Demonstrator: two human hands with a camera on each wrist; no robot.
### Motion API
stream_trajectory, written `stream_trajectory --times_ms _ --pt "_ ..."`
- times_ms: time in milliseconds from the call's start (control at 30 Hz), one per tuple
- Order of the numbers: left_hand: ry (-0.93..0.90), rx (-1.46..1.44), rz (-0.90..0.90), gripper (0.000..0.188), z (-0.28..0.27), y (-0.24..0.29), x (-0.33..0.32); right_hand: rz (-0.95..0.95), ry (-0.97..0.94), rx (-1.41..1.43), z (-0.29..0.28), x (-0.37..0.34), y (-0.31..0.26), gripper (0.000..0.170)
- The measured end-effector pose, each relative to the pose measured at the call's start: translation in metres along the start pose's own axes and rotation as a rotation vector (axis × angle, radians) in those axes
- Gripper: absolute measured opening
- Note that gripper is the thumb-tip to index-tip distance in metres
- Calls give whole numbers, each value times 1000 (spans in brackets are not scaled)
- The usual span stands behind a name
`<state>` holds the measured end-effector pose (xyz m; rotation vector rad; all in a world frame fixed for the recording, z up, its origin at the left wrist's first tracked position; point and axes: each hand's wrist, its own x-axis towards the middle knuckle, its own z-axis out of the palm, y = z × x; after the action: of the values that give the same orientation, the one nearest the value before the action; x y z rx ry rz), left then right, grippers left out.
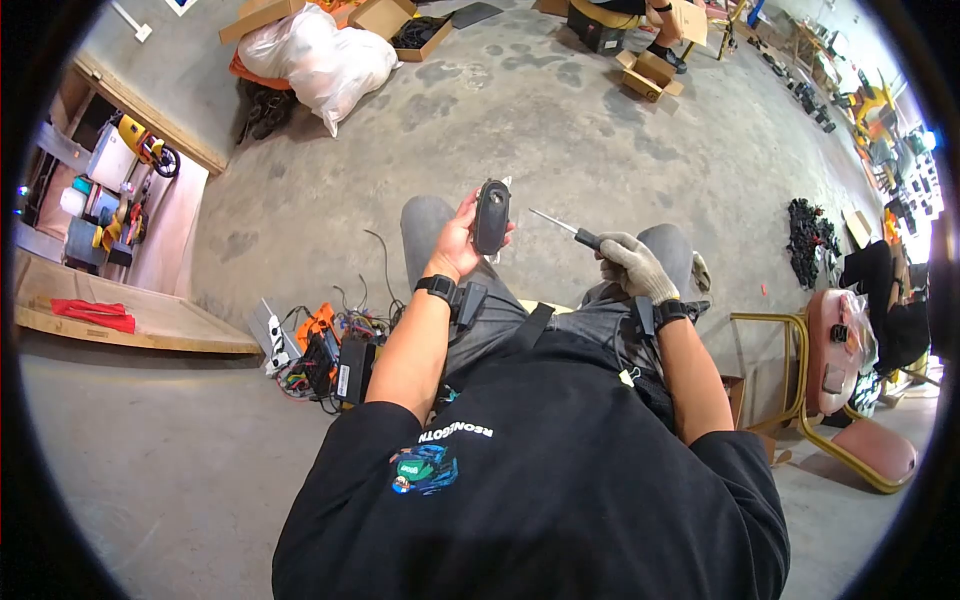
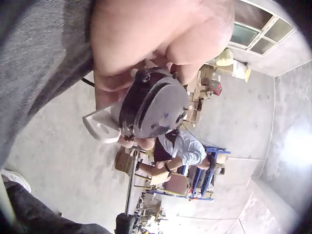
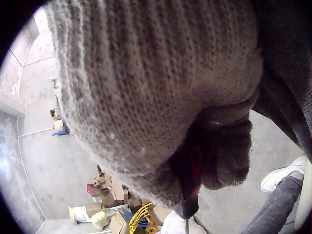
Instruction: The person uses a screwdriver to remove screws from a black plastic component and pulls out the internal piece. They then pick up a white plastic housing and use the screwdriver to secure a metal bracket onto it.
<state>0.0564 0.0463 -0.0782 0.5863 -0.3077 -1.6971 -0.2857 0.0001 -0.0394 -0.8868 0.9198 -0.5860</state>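
Observation:
In the head view my bare left hand point(image 1: 457, 240) holds up a black oval housing point(image 1: 491, 220) above the lap, fingers curled round its edge. The left wrist view shows that housing point(image 2: 158, 105) from the side, with a white bracket-like piece point(image 2: 102, 126) at its lower edge. My right hand point(image 1: 637, 268), in a knitted grey glove, grips the dark handle of a screwdriver point(image 1: 588, 239). The bare metal shaft points toward the housing, its tip a short way off it. From the right wrist, gloved fingers point(image 3: 226, 161) wrap the handle point(image 3: 187, 202), which shows some red.
Tangled wires point(image 1: 365, 322) and a black box point(image 1: 356, 370) lie on the floor by the left knee. A white plastic bag point(image 1: 320, 65) and open cardboard boxes point(image 1: 650, 76) stand farther off. Chairs point(image 1: 835, 350) are at the right. Another person point(image 2: 187, 148) sits in the background.

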Motion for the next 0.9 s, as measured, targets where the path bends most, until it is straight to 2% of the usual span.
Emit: stream_trajectory --times_ms 133,267,467,567,667,833,900 --pt "32 153 15 37 -11 -4 7 -3 -12 0 0 0 0 33" --pt "2 140 -6 35 -14 -4 8 -4 8 -26 1 -1 -2 33" --pt "58 239 -37 34 -12 -7 7 -7 19 -12 2 0 -3 33" --pt "33 290 -43 33 -4 -5 1 -74 13 37 1 -4 -10 39" --pt "117 331 -63 38 3 -5 -6 -95 60 66 -3 -1 -17 40" --pt "32 345 -84 50 1 -6 -3 -104 65 65 -13 10 -27 34" --pt "30 381 -82 46 -1 -7 -4 -95 73 68 -14 14 -28 34"
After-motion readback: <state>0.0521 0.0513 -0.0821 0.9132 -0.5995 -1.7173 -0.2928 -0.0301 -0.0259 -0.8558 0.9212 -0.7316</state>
